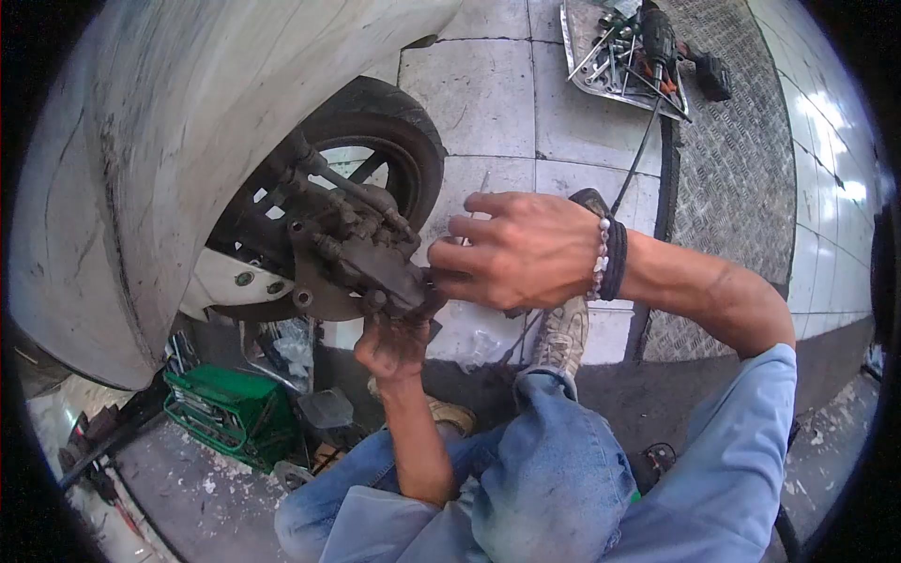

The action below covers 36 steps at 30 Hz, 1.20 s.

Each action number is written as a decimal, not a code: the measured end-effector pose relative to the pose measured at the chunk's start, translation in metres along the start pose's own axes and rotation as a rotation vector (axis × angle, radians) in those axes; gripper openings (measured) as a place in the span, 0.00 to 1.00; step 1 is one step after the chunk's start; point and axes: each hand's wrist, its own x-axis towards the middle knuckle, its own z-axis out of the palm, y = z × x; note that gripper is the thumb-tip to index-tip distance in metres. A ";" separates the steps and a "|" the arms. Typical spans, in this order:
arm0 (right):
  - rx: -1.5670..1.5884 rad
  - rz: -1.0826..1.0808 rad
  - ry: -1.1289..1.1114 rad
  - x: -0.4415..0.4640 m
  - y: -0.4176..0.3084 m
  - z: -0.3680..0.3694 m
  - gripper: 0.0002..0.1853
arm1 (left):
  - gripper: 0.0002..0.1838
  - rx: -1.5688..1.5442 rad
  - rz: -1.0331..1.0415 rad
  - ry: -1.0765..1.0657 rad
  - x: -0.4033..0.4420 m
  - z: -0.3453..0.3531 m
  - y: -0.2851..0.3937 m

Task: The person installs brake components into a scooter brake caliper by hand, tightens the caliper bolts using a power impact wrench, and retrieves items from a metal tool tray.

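Observation:
A greasy dark brake caliper (380, 267) with its bracket is in front of me, beside the motorcycle wheel (427, 155). My left hand (392, 345) is closed around the caliper's lower end from below, fingers partly hidden behind it. My right hand (526, 249) is at the caliper's right end, back of the hand toward me. Its fingers are curled, and the thumb side and fingertips reach the caliper's edge. A thin, pale sliver shows by those fingers; what they hold is hidden. A beaded bracelet (601, 258) and dark band circle the right wrist.
White body panels (178, 141) fill the upper left. A metal tray (615, 56) of wrenches and sockets, with a power drill (660, 42), lies on tiles at the top. A green toolbox (235, 413) stands lower left. A ridged metal plate (727, 159) runs along the right.

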 end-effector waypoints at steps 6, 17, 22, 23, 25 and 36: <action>0.111 0.060 -0.363 0.016 -0.001 -0.015 0.11 | 0.34 0.041 0.052 0.062 0.005 0.010 -0.002; 1.834 1.256 -0.149 0.011 -0.040 0.035 0.21 | 0.43 0.258 0.079 0.259 0.003 -0.008 0.005; 0.822 0.726 0.281 -0.020 -0.046 0.055 0.26 | 0.44 0.273 0.023 0.086 0.009 -0.003 0.006; 0.570 0.483 0.320 -0.028 -0.044 0.058 0.28 | 0.44 0.268 0.012 0.096 0.008 -0.004 0.007; 0.488 0.382 0.220 -0.031 -0.038 0.042 0.26 | 0.44 0.253 0.024 0.095 0.008 -0.008 0.010; -0.024 0.116 0.165 -0.007 -0.038 0.048 0.11 | 0.40 0.172 0.043 0.184 0.006 -0.023 0.012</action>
